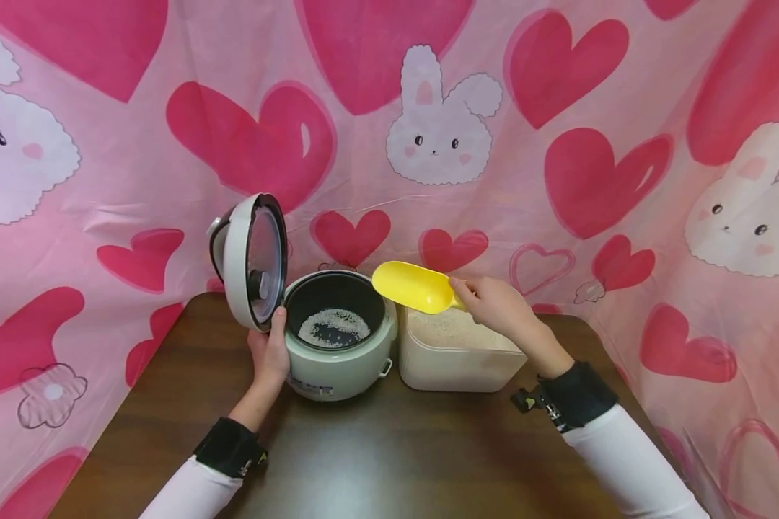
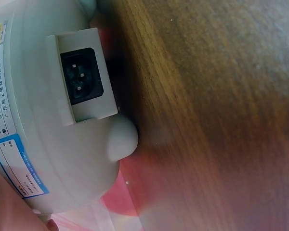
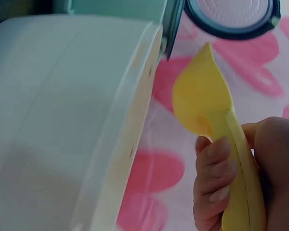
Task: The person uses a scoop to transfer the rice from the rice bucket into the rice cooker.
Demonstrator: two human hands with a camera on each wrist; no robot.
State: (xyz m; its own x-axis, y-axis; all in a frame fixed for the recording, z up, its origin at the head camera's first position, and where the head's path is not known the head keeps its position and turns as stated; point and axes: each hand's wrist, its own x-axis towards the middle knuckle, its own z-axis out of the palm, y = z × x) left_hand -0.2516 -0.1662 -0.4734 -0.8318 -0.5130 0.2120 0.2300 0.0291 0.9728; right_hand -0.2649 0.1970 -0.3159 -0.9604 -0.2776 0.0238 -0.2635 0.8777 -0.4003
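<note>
My right hand [image 1: 496, 306] grips the handle of a yellow scoop [image 1: 412, 287], fingers wrapped round it in the right wrist view. The scoop's bowl hangs between the rice cooker [image 1: 337, 375] and the rice bin [image 1: 454, 367], over the cooker's right rim, and its visible inside is bare yellow. White rice [image 1: 321, 324] partly covers the bottom of the dark inner pot [image 1: 311, 292]. My left hand [image 1: 270, 357] touches the cooker's left side beneath the raised lid [image 1: 236, 259], thumb pointing up by the rim; its other fingers are partly hidden.
The pale bin right beside the cooker holds rice [image 1: 444, 328]. A power socket [image 2: 82, 76] shows on the cooker's side in the left wrist view. Brown wooden table [image 1: 337, 461] lies in front, and a pink heart-patterned cloth [image 1: 363, 166] hangs behind and at both sides.
</note>
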